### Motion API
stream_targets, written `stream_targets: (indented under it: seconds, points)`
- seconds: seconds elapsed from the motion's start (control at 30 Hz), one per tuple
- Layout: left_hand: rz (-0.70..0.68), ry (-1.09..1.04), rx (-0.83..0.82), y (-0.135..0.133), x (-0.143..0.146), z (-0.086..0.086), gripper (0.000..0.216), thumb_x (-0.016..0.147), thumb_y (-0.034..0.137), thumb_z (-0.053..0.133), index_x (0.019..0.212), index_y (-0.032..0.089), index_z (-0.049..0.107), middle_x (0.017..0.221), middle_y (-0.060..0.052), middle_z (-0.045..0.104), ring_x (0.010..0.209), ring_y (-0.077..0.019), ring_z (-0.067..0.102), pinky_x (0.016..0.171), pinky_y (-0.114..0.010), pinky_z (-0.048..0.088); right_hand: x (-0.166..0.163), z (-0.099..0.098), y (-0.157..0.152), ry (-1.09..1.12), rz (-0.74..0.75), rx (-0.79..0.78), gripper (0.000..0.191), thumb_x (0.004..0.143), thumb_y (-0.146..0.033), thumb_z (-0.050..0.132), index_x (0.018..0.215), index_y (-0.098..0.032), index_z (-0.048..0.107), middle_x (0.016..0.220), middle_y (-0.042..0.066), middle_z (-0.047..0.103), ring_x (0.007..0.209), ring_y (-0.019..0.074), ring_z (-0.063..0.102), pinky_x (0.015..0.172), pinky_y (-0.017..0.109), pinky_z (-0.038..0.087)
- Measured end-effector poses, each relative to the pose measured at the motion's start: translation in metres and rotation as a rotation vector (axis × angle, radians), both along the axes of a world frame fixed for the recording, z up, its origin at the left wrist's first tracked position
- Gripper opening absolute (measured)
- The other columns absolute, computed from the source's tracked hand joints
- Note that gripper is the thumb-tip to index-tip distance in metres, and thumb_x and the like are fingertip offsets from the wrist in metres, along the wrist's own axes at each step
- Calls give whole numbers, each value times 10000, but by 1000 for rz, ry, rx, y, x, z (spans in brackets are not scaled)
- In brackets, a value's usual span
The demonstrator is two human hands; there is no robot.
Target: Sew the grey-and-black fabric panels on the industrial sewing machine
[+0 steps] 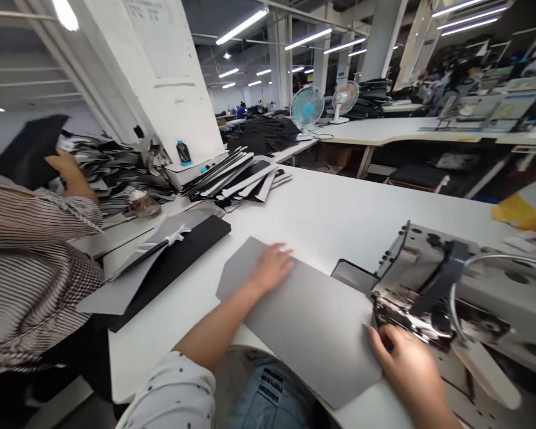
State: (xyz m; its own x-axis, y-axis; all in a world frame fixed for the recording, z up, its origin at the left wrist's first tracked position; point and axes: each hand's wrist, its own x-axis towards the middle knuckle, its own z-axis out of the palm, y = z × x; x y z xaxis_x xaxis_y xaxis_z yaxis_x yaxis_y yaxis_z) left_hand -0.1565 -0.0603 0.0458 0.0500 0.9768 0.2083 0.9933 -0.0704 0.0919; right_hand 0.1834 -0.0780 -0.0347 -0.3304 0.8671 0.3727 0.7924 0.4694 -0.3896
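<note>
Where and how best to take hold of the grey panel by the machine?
Grey panel: probably its long near edge, pinched from the near side. It lies flat on the white table, that edge running close to the table's rim; the machine crowds its right end.

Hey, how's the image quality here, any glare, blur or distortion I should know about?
All in the head view: the ceiling tube lights burn out to white; metal on the sewing machine glints; the left hand and right hand look slightly smeared; the white pillar slants, probably wide-angle distortion or head tilt; the gray panel is fairly evenly lit.
</note>
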Motion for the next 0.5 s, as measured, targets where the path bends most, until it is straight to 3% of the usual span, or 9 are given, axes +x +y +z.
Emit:
stream_targets:
  seconds: [0.1, 0.17, 0.23, 0.33, 0.43, 0.5]
  points:
    - [590, 199, 60, -35, -110, 37, 568, 931, 441, 423, 1419, 150, 410, 1524, -188, 303, 1402, -375, 246, 1098, -580, 233, 2, -4, -2, 3, 3, -21, 497, 901, -582, 381, 577, -225, 498, 561, 35, 550, 534, 181, 522, 536, 296, 364]
    - [828, 194, -61, -65, -159, 51, 638, 929, 500, 375, 1426, 101, 388, 1490, -238, 339, 1349, -425, 325, 1024, -601, 325, 3, -6, -2, 6, 3, -34, 488, 887, -584, 400, 570, -226, 497, 556, 33, 548, 522, 179, 521, 523, 295, 368]
    - [835, 172, -128, -90, -185, 57, 566, 933, 427, 386, 1380, 87, 454, 1412, -235, 455, 1258, -389, 461, 966, -512, 422, 4, -8, -2, 7, 4, -46, 468, 878, -575, 426, 576, -225, 504, 565, 34, 554, 529, 180, 531, 519, 293, 376]
    - [786, 146, -151, -111, -199, 67, 446, 933, 332, 397, 1282, 110, 562, 1240, -183, 620, 1108, -306, 595, 928, -397, 464, 3, -6, -2, -1, 3, -49, 440, 880, -541, 442, 582, -223, 510, 581, 43, 566, 547, 185, 545, 526, 294, 390]
    - [837, 129, -105, -114, -205, 90, 439, 957, 293, 311, 1239, 109, 592, 1080, -174, 691, 1004, -300, 645, 879, -405, 486, 2, -4, -4, -10, -1, -58, 428, 874, -526, 444, 575, -225, 503, 577, 44, 564, 541, 186, 546, 515, 294, 395]
    - [872, 133, -27, -114, -199, 104, 459, 957, 231, 266, 1322, 134, 527, 1142, -163, 675, 1030, -293, 640, 882, -408, 487, 3, -5, -5, -17, 6, -61, 436, 855, -547, 454, 558, -231, 491, 558, 40, 552, 522, 189, 540, 498, 297, 391]
